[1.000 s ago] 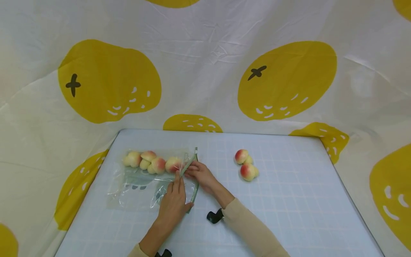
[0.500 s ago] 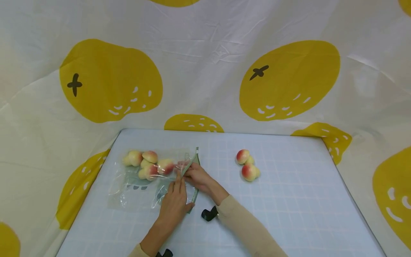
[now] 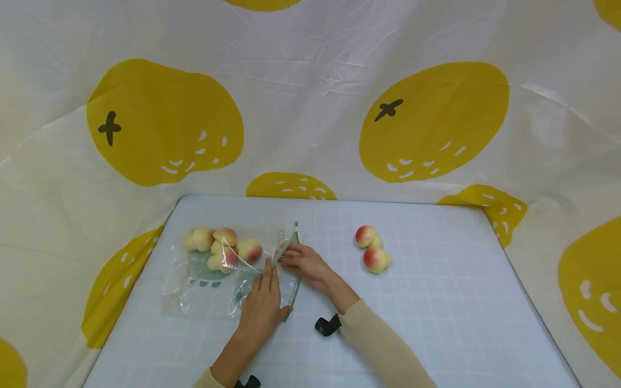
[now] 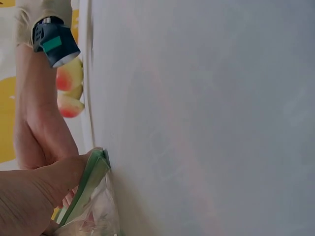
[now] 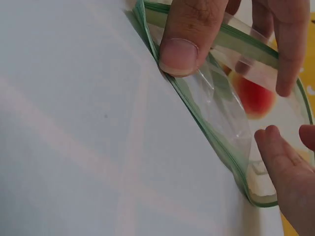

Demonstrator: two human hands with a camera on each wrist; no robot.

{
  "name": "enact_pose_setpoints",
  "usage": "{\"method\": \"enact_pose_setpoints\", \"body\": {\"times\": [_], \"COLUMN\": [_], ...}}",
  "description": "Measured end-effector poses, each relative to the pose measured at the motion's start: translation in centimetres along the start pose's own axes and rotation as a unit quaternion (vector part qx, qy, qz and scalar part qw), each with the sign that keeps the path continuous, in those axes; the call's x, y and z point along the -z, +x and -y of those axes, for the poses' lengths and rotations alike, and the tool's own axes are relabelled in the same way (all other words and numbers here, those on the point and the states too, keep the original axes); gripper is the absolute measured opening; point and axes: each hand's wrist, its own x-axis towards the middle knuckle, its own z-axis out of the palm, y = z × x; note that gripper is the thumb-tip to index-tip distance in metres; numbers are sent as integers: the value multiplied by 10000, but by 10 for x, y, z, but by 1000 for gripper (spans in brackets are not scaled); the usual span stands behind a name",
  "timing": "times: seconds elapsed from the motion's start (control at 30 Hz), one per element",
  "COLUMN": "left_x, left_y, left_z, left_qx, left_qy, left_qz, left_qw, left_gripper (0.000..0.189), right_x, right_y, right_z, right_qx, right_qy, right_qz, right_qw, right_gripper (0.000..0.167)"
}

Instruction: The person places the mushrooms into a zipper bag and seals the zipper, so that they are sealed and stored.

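My left hand (image 3: pixel 261 306) spreads thumb and straight fingers across the green rim (image 3: pixel 293 293) of the clear bag (image 3: pixel 206 299) on the surface (image 3: pixel 461 312), peaches (image 3: pixel 249 250) inside, my right hand (image 3: pixel 310 268) relaxed beside it, gripping nothing, and the limp rim could collapse if my left slips.

From my seat at the far end of this feed, the setting is simple. I see a table (image 3: pixel 466 307) with a pale blue top, crossed by faint pinkish lines that I pick out most clearly from the right wrist. Behind and around it hangs a creased white sheet (image 3: pixel 301 129), printed with big yellow fruit (image 3: pixel 165 126) — two of them with dark cross marks (image 3: pixel 110 129) and white flecks (image 3: pixel 189 156). The table's back edge cuts across lower prints (image 3: pixel 291 187).
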Motion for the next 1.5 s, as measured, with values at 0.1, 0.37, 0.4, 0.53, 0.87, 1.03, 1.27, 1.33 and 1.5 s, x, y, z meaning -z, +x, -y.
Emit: {"method": "enact_pose_setpoints", "body": {"times": [0.1, 0.37, 0.4, 0.53, 0.87, 1.03, 1.27, 1.33, 1.5], "left_x": [1, 2, 1, 0, 0, 0, -1, -1, -2], "left_y": [0, 1, 1, 1, 2, 1, 1, 0, -1], "left_z": [0, 0, 0, 0, 0, 0, 0, 0, 2], "left_qx": [44, 147, 160, 258, 329, 218, 139, 129, 120], "left_qy": [38, 24, 7, -103, -187, -188, -222, -204, -189], "left_qz": [101, 299, 309, 380, 437, 319, 179, 167, 152], "left_qw": [9999, 9994, 9994, 9989, 9983, 9991, 9995, 9996, 9996], "left_gripper": [111, 108, 108, 109, 109, 109, 109, 109, 109], "right_x": [4, 19, 21, 29, 44, 54, 76, 83, 100], "right_y": [-7, -31, -34, -45, -76, -92, -117, -124, -138], "right_z": [4, 16, 18, 27, 56, 66, 80, 83, 88], "right_qx": [84, 180, 228, 397, 666, 985, 1268, 1349, 1588], "right_qy": [-298, -881, -929, -1044, -1229, -1300, -1533, -1618, -1730], "right_qz": [-65, -205, -214, -297, -636, -752, -1081, -1162, -1236], "right_qw": [9995, 9957, 9952, 9933, 9881, 9837, 9740, 9706, 9641], "right_gripper": [48, 52, 52, 53, 47, 47, 50, 50, 50]}}
